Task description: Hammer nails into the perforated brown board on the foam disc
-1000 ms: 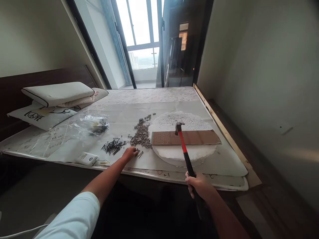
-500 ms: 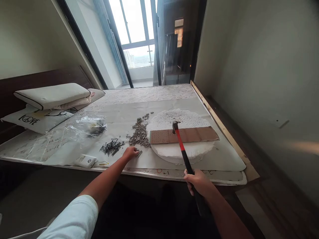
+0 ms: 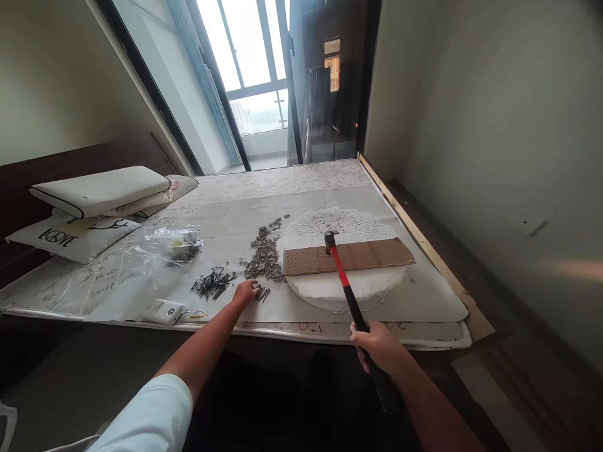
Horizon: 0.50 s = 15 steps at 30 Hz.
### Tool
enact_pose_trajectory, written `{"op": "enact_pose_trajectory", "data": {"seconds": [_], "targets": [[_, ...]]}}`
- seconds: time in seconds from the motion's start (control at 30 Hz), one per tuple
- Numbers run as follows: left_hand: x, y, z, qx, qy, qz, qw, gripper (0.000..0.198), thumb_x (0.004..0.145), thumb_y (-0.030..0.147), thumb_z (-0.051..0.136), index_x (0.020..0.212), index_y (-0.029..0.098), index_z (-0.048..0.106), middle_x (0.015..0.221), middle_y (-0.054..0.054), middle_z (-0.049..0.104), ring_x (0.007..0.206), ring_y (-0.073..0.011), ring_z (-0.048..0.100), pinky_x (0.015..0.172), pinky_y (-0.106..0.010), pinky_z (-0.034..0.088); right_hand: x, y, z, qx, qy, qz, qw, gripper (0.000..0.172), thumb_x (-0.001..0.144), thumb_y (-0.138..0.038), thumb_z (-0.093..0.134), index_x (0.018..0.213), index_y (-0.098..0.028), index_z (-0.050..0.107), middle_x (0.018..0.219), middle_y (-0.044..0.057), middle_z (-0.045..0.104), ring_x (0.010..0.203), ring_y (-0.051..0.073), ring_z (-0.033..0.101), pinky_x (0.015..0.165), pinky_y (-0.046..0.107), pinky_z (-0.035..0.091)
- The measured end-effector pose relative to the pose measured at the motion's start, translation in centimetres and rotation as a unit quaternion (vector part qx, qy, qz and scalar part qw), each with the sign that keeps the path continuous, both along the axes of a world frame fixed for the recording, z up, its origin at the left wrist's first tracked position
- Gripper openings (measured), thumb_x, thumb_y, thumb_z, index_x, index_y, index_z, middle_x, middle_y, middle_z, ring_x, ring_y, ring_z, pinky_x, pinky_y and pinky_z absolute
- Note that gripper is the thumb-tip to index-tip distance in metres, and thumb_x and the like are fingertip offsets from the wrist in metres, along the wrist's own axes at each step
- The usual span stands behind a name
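Note:
My right hand [image 3: 377, 344] is wrapped round the black grip of a claw hammer [image 3: 342, 276] with a red and black handle. Its metal head rests on or just over a brown board [image 3: 367, 255] with rows of small holes. That board lies across a round white slab [image 3: 339, 289] with a rough, pitted top. My left hand [image 3: 246, 292] is low over the sheet, its fingers closed at a few loose nails [image 3: 264, 294]; what is between the fingertips is hidden. Left of it is a pile of dark nails [image 3: 213, 284].
Grey-brown crumbled bits [image 3: 264, 257] lie left of the slab. A clear plastic bag [image 3: 164, 243] and a white box-like device [image 3: 164, 311] with a short cable are further left. Pillows [image 3: 101, 191] are stacked by the headboard. A wooden rail [image 3: 414, 232] edges the mattress on the right.
My left hand has shifted slightly left, and more of the loose nails beside it show. The right hand and hammer have stayed almost still. The view has tilted a little.

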<state>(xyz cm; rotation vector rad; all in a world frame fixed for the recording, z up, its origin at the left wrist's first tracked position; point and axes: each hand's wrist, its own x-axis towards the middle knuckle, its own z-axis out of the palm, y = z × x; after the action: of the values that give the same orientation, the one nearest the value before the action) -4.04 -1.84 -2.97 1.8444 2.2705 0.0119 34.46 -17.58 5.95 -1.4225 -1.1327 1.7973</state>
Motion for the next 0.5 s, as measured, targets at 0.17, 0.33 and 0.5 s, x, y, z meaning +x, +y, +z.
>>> {"op": "enact_pose_trajectory", "data": {"seconds": [0.17,0.33,0.5], "targets": [[-0.1,0.2,0.0,-0.008,-0.001,-0.034,0.999,0.030,0.078,0.024,0.057,0.105,0.017,0.068,0.099,-0.007,0.071,0.088,-0.0168,0.063,0.074,-0.021,0.042,0.1,0.0,0.0,-0.003,-0.004,0.004,1.000,0.008,0.061,-0.022,0.048,0.061,-0.022,0.040,0.039,-0.008,0.040,0.031,0.009,0.039,0.034,0.022,0.034],[0.3,-0.4,0.5,-0.012,0.000,-0.062,0.998,0.026,0.079,0.027,0.055,0.096,0.017,0.071,0.094,-0.006,0.072,0.087,-0.0173,0.064,0.073,-0.021,0.043,0.1,0.0,0.4,0.003,-0.015,0.010,1.000,0.005,0.062,-0.020,0.047,0.061,-0.021,0.042,0.040,-0.008,0.040,0.032,0.009,0.040,0.035,0.022,0.034],[0.9,-1.2,1.4,0.006,0.055,-0.104,0.993,0.032,0.084,0.035,0.050,0.102,0.016,0.068,0.104,-0.010,0.069,0.098,-0.0199,0.061,0.080,-0.023,0.042,0.1,0.0,0.4,0.004,-0.005,0.014,1.000,0.006,0.063,-0.021,0.046,0.062,-0.022,0.041,0.040,-0.008,0.039,0.032,0.009,0.039,0.035,0.023,0.033]]}}
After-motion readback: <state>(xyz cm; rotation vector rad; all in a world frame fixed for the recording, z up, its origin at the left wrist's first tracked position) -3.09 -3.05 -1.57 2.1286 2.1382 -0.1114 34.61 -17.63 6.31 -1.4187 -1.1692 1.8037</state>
